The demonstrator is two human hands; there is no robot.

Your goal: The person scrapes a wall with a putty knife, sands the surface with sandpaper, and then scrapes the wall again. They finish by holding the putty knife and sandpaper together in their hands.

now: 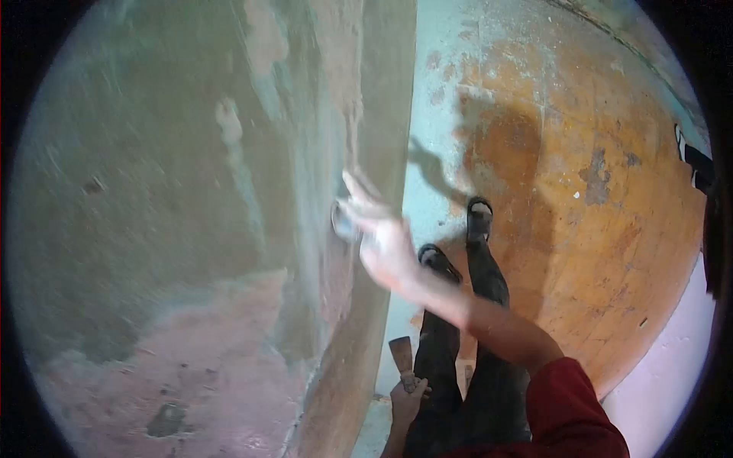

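Observation:
My right hand reaches across to the wall and is smeared by motion. Its fingers stretch toward a pale vertical streak on the surface, near the wall's corner edge. Under the fingers shows a small, curved, greyish thing, too blurred to name; the hand seems closed around it. Lower down, my left hand grips the handle of a putty knife. Its broad, worn blade points up, away from the wall.
The wall has pink bare areas and patches of greenish-grey coating. On the right lies a floor with worn orange and pale blue paint. My sandalled feet stand close to the wall. Another person's dark-clothed leg shows at the far right.

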